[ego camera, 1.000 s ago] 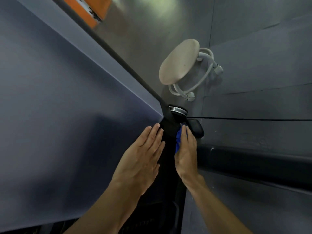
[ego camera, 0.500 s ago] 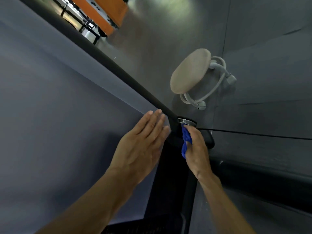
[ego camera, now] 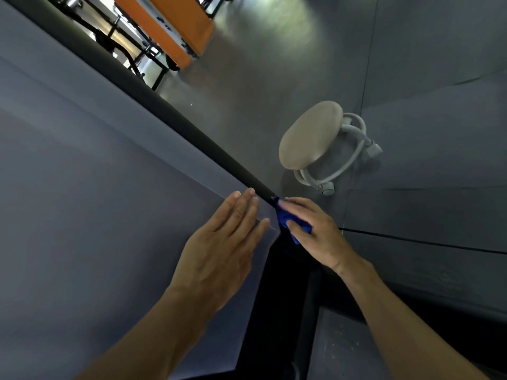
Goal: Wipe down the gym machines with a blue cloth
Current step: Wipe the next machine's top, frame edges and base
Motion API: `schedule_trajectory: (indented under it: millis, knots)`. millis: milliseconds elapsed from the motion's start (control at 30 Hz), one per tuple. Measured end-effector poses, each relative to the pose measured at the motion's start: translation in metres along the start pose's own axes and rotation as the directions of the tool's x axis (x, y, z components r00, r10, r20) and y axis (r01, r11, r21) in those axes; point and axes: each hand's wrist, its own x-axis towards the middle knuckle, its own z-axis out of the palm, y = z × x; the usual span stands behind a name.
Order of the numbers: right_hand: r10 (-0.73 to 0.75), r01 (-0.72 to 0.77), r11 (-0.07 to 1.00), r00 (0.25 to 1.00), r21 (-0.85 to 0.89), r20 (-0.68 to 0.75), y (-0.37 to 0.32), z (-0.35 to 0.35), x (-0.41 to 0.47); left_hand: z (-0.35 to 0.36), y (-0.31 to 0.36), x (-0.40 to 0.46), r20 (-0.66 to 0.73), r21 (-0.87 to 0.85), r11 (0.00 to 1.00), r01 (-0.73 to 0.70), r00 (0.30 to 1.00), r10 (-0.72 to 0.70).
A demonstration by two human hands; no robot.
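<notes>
Blue cloth [ego camera: 288, 218] gripped bunched in right hand [ego camera: 315, 231], pressed at panel [ego camera: 96, 187] corner by black rail [ego camera: 192, 133]. Left hand [ego camera: 222, 242] laid flat, fingers straight, on panel. Risk: small bunched contact, rail patches likely missed.

right hand [ego camera: 315, 231] with blue cloth [ego camera: 285, 218] moved up, apparently over the metal cap; left hand [ego camera: 222, 242] shifted onto grey panel [ego camera: 96, 187]

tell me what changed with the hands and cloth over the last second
The right hand, gripping the blue cloth, slid up from the round fitting onto the black bar. The left hand stayed flat on the grey panel.
</notes>
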Motion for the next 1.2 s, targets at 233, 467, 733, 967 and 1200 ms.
schedule_trajectory:
  millis: [233,467,733,967,1200]
  knots:
    - [-0.24,0.242,0.969,0.97,-0.058,0.035,-0.052,-0.007,0.064,-0.006,-0.017,-0.015,-0.038,0.017,0.999,0.036,0.999,-0.036]
    - [-0.355,0.357,0.887,0.933,-0.292,0.064,-0.046,-0.007,0.077,-0.002,-0.021,-0.015,-0.059,-0.027,1.0,0.009,0.998,-0.01]
    - [-0.573,0.599,0.679,0.794,-0.425,0.202,-0.033,-0.011,0.077,0.002,-0.02,-0.013,-0.088,-0.016,1.0,-0.004,0.996,0.003]
    - [-0.651,0.663,0.588,0.728,-0.463,0.214,-0.034,-0.016,0.091,0.006,-0.02,-0.011,-0.129,0.01,1.0,0.01,0.992,-0.009]
    - [-0.518,0.64,0.614,0.768,-0.461,0.376,0.023,-0.024,0.074,0.002,-0.019,-0.013,-0.149,0.073,0.997,0.013,0.989,-0.001]
